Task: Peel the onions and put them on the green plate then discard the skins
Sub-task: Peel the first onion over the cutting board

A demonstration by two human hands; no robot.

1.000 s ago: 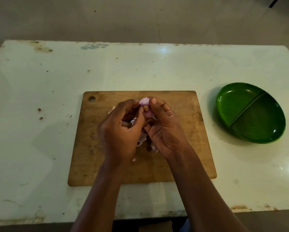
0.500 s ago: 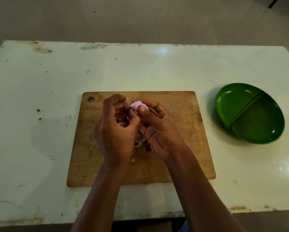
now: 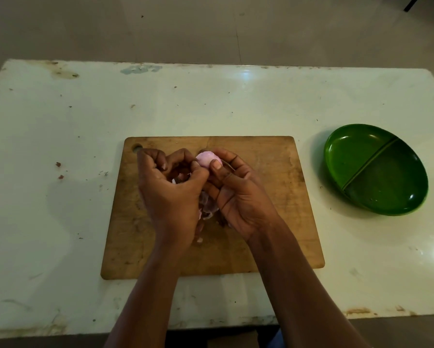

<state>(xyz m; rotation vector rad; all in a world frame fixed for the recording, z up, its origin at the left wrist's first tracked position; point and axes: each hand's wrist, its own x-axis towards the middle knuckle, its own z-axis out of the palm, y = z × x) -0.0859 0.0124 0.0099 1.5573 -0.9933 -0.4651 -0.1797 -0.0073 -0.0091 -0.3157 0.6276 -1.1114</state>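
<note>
Over the cutting board [image 3: 273, 197] at centre frame, my right hand [image 3: 236, 194] pinches the pink onion [image 3: 207, 159] while my left hand [image 3: 170, 194] curls round skins [image 3: 178, 177] (green plate [image 3: 375, 169] well apart, at right).

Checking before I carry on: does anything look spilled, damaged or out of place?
Nothing serious. Loose onion skins lie on the cutting board, reddish scraps sit on the table left of it, and the table's edges are stained and chipped.

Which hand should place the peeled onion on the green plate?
Right: the right hand pinches the small pink peeled onion, and the divided green oval plate lies on its side; the left hand grips skins.
</note>
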